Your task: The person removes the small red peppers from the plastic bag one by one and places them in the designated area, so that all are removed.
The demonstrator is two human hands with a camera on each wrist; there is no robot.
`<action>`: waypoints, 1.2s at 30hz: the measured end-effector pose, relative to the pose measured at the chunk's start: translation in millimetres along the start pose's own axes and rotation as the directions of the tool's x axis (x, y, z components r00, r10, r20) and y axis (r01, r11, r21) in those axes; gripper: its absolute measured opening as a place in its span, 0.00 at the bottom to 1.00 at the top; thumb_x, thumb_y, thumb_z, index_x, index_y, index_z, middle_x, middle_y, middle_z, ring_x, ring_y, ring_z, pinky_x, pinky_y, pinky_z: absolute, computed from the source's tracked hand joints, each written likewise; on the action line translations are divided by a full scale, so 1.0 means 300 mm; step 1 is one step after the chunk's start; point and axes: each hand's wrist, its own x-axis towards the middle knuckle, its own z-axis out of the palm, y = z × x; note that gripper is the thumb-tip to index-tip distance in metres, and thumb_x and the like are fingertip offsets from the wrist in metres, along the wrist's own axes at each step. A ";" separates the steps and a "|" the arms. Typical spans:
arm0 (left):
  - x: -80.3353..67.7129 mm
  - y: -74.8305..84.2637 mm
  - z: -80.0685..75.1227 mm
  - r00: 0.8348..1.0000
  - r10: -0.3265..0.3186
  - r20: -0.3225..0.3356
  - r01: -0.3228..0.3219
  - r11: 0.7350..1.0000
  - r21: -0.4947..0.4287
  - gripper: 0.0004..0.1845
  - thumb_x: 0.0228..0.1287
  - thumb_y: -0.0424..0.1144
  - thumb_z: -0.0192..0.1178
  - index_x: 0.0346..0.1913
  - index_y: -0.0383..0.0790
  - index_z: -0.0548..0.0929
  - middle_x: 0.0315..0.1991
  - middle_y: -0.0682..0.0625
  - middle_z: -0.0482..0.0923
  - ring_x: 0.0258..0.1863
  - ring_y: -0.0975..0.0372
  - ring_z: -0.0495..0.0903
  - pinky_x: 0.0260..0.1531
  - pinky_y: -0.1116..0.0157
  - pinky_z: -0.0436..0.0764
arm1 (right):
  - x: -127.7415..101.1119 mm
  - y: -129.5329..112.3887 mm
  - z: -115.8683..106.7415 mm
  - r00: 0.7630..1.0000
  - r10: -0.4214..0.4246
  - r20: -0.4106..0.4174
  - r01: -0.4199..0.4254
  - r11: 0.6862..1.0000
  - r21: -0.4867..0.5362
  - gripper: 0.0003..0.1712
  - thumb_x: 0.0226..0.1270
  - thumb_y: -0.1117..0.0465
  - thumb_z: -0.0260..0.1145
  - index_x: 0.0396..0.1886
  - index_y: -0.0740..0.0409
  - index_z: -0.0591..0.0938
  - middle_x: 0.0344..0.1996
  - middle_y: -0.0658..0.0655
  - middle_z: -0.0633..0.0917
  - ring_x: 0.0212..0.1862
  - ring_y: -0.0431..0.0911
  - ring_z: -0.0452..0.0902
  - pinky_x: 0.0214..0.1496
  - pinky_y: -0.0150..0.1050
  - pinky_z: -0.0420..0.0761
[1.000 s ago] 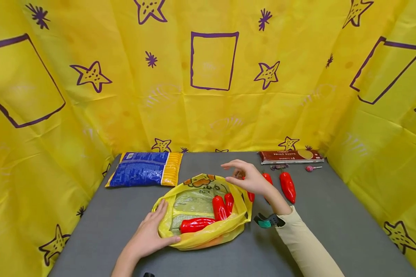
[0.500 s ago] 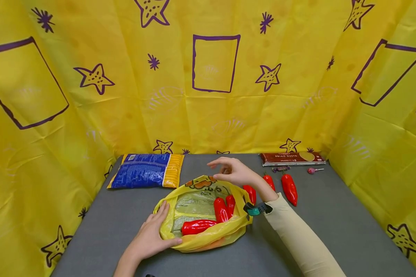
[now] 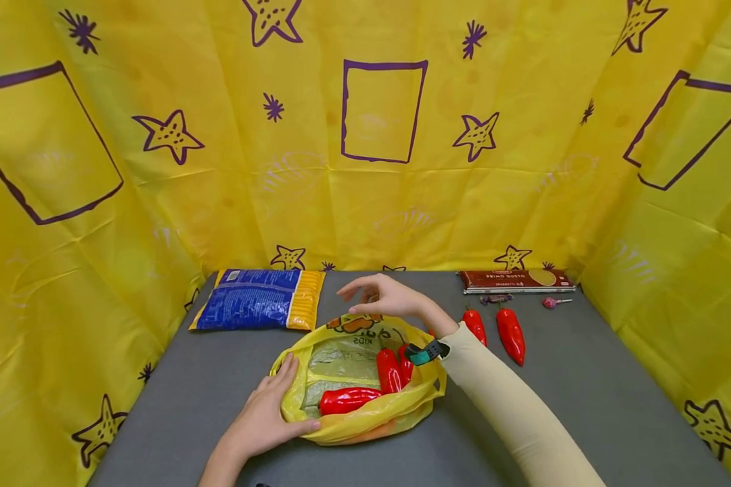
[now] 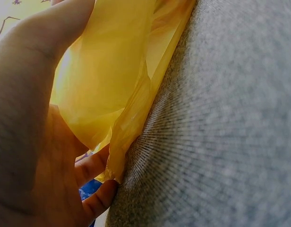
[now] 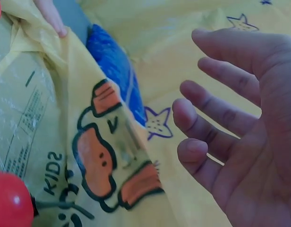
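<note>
A yellow plastic bag (image 3: 378, 423) stands mouth-up on the grey table, with three red peppers (image 3: 348, 400) visible inside. My left hand (image 3: 262, 414) rests against the bag's left side, fingers spread along the rim and thumb straight at the front. In the left wrist view the yellow plastic (image 4: 107, 71) lies between thumb and fingers. Over the bag's far rim hovers my right hand (image 3: 385, 296), its fingers loosely bent and holding nothing. The right wrist view shows that hand (image 5: 230, 109) apart from the printed bag wall (image 5: 136, 189).
To the right lie more red peppers (image 3: 510, 336), one partly hidden behind the right forearm. Behind them are a brown spaghetti pack (image 3: 518, 282), a wrapped candy (image 3: 495, 298) and a lollipop (image 3: 550, 303). A blue-and-yellow packet (image 3: 250, 301) sits back left. Yellow curtains (image 3: 378, 210) enclose the table.
My right hand has moved left along the bag's far rim, its forearm now covering part of the bag's right side. The left hand and the peppers have stayed put.
</note>
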 end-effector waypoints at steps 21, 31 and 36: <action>-0.003 0.001 -0.004 1.000 0.003 0.008 -0.003 1.000 -0.002 0.72 0.46 0.79 0.72 0.86 0.42 0.54 0.87 0.46 0.48 0.73 0.46 0.66 0.69 0.33 0.67 | 0.119 0.055 0.241 0.865 0.005 0.501 -0.055 0.995 0.083 0.26 0.67 0.65 0.77 0.65 0.62 0.84 0.51 0.62 0.88 0.42 0.43 0.84 0.44 0.32 0.85; -0.005 -0.001 0.000 1.000 0.005 0.001 -0.005 1.000 0.004 0.72 0.46 0.80 0.72 0.86 0.41 0.55 0.87 0.46 0.49 0.72 0.47 0.66 0.68 0.34 0.68 | 0.110 0.051 0.270 0.798 0.061 0.600 -0.108 0.993 0.043 0.28 0.65 0.65 0.79 0.65 0.58 0.85 0.50 0.53 0.88 0.42 0.39 0.82 0.44 0.32 0.84; -0.002 0.001 0.000 1.000 0.001 0.008 -0.001 1.000 0.001 0.72 0.46 0.80 0.71 0.86 0.42 0.54 0.87 0.46 0.48 0.73 0.47 0.66 0.69 0.34 0.67 | 0.104 0.046 0.269 0.784 0.074 0.616 -0.127 0.991 0.042 0.29 0.62 0.67 0.80 0.64 0.59 0.85 0.49 0.55 0.88 0.34 0.39 0.81 0.41 0.31 0.84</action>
